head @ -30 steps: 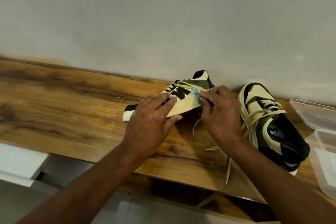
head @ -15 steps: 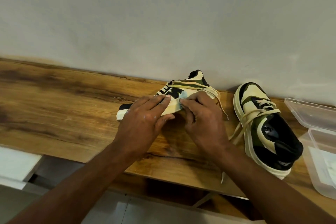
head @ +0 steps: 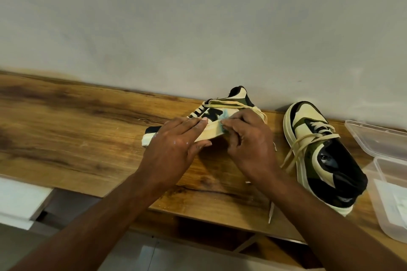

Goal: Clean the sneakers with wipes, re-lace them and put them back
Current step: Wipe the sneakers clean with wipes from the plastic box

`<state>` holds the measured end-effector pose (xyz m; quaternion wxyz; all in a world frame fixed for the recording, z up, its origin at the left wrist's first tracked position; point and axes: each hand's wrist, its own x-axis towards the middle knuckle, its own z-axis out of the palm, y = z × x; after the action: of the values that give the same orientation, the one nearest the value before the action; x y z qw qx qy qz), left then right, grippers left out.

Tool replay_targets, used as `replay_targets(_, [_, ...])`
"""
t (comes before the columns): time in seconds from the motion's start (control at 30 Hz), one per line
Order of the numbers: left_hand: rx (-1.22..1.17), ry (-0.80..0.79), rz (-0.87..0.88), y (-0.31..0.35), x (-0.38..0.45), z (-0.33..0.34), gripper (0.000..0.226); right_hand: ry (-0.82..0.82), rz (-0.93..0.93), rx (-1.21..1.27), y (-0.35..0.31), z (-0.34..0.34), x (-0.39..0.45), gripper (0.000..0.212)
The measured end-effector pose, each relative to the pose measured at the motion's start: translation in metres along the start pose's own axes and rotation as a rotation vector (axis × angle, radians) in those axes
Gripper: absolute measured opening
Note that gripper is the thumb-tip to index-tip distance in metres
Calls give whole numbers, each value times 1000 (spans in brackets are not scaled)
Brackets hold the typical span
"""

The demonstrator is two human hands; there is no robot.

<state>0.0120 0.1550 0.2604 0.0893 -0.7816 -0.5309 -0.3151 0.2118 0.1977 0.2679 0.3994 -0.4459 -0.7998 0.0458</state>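
A cream, green and black sneaker lies on its side on the wooden table, its cream sole turned toward me. My left hand holds it by the sole, fingers over the top edge and thumb underneath. My right hand pinches a small bluish wipe against the sole's rim, just right of my left fingertips. The matching second sneaker stands upright to the right, toe toward the wall. Its cream laces hang loose down its near side.
A clear plastic container with white wipes inside sits at the table's right end, its lid open behind it. The wall runs close behind the sneakers. A white surface lies lower left, below the table's front edge.
My right hand has slid the wipe leftward along the sole, from near the heel toward the middle, ending close to my left fingertips. My left hand has kept its hold.
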Motion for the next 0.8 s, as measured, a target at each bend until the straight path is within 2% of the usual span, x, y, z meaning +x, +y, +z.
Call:
replay_targets(0.13, [-11, -1, 32, -2, -3, -2, 51, 86, 174, -47, 32, -19, 11, 24])
replay_targets(0.2, [-17, -5, 46, -4, -7, -4, 50, 111, 193, -58, 33, -22, 10, 23])
replay_targets(0.3, [-51, -31, 59, -16, -13, -14, 52, 70, 138, -12, 12, -19, 1, 24])
replay_targets(0.53, [-143, -80, 161, -42, -24, -35, 53, -123, -115, -17, -36, -9, -24, 24])
replay_targets(0.67, [-136, -69, 162, -43, -20, -36, 53, -135, -123, -26, -28, -13, -20, 25])
replay_targets(0.8, [-143, -71, 150, -46, -17, -34, 51, -103, 4, -15, -14, -23, -13, 24])
